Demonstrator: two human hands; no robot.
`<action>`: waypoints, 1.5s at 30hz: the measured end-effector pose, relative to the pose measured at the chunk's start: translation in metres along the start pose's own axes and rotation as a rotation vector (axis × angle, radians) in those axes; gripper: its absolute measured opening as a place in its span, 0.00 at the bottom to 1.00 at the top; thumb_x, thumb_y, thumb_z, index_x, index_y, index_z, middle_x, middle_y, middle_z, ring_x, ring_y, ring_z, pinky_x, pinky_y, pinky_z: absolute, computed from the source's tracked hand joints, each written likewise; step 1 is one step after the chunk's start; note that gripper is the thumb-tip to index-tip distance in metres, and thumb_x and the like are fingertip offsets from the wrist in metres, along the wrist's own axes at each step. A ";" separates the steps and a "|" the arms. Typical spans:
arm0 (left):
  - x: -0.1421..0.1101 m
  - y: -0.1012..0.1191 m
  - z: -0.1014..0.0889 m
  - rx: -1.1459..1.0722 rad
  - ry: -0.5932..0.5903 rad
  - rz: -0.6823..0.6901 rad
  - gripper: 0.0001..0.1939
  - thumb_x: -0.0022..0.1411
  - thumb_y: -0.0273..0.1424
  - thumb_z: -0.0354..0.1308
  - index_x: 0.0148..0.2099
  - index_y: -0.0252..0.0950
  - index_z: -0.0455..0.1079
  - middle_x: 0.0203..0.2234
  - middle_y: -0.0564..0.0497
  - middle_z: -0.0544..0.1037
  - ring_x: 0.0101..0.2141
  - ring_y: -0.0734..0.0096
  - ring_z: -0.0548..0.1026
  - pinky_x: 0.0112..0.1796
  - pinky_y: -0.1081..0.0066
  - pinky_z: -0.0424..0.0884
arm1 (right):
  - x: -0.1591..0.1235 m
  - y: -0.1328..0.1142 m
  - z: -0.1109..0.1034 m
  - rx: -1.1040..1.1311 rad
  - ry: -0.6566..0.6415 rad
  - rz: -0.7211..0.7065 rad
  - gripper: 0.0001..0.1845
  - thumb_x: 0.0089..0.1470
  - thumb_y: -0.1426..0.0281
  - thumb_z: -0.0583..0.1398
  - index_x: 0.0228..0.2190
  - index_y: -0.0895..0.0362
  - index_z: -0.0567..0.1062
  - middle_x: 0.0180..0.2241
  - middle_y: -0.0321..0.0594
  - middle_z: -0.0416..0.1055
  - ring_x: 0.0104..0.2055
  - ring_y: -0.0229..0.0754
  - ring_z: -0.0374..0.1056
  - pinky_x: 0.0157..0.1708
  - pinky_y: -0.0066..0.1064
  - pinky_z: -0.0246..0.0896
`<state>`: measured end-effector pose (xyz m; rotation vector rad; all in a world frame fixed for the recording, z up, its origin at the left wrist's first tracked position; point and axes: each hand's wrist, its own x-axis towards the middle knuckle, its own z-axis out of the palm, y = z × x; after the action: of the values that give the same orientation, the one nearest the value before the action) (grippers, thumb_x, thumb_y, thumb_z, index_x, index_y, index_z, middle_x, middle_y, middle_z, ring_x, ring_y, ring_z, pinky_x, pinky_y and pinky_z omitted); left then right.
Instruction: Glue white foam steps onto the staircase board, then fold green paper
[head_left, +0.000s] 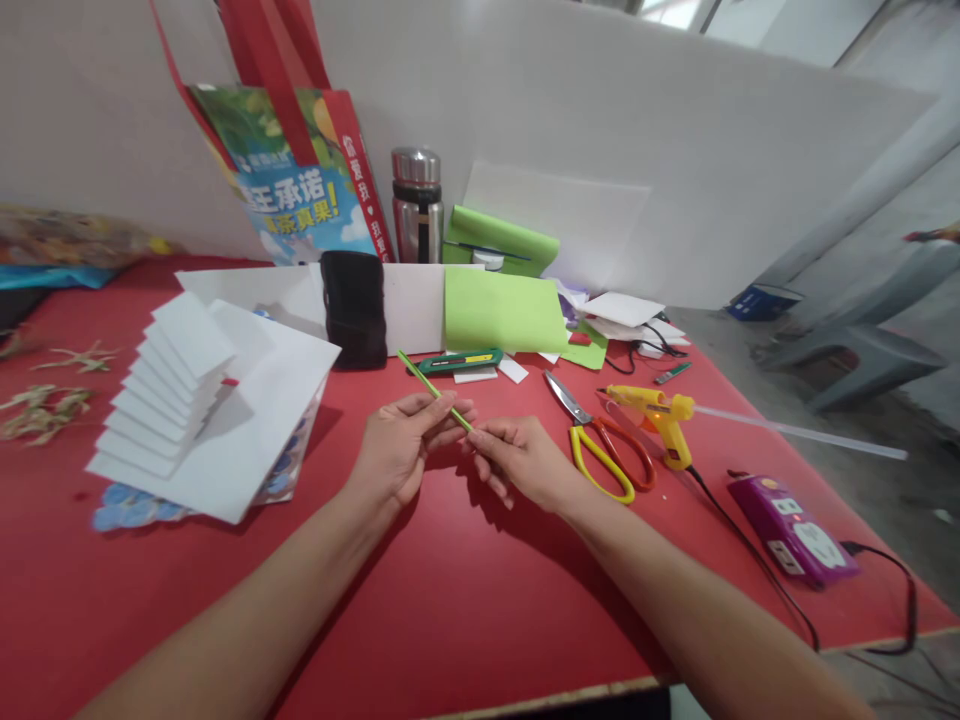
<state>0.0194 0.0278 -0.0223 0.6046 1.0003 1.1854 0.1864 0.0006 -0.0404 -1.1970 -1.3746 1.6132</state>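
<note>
A thin light-green strip (424, 378), the same colour as the green sheet nearby, slants between my two hands above the red table. My left hand (409, 440) pinches it near the middle, thumb on top, with its far end sticking out up and to the left. At the near end, my right hand (517, 455) grips it between thumb and fingers. Just beyond the hands lies a green utility knife (459, 362) with a yellow slider. To the right of my right hand are scissors (592, 430) with one yellow and one red handle, their blades slightly apart.
A folded white paper staircase (161, 400) stands on a white board at left. Behind are a black phone-like object (354, 310), green sheet (504, 310), steel flask (418, 205) and shopping bag (300, 180). A yellow glue gun (660, 410) and purple power strip (791, 530), both corded, sit right.
</note>
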 end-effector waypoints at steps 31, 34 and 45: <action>0.002 0.007 -0.005 0.050 -0.085 -0.110 0.08 0.53 0.27 0.76 0.30 0.29 0.80 0.34 0.39 0.87 0.28 0.65 0.84 0.32 0.69 0.83 | -0.004 -0.013 -0.018 0.236 -0.296 0.176 0.26 0.55 0.50 0.70 0.37 0.61 0.75 0.29 0.41 0.78 0.27 0.44 0.79 0.26 0.35 0.77; 0.001 0.009 -0.004 0.049 -0.054 -0.087 0.07 0.55 0.24 0.74 0.29 0.28 0.79 0.33 0.39 0.87 0.27 0.68 0.83 0.31 0.72 0.82 | -0.003 -0.009 -0.016 0.182 -0.253 0.122 0.25 0.56 0.49 0.69 0.33 0.59 0.74 0.24 0.36 0.76 0.21 0.38 0.74 0.21 0.30 0.72; 0.001 0.006 -0.001 0.022 0.030 -0.079 0.07 0.55 0.22 0.73 0.28 0.28 0.79 0.31 0.41 0.86 0.26 0.70 0.82 0.31 0.74 0.82 | -0.002 -0.007 -0.006 0.014 -0.134 0.066 0.27 0.56 0.45 0.65 0.26 0.57 0.71 0.16 0.34 0.73 0.15 0.39 0.71 0.16 0.27 0.67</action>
<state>0.0159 0.0307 -0.0175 0.5610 1.0550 1.1174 0.1923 0.0018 -0.0332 -1.1549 -1.4170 1.7747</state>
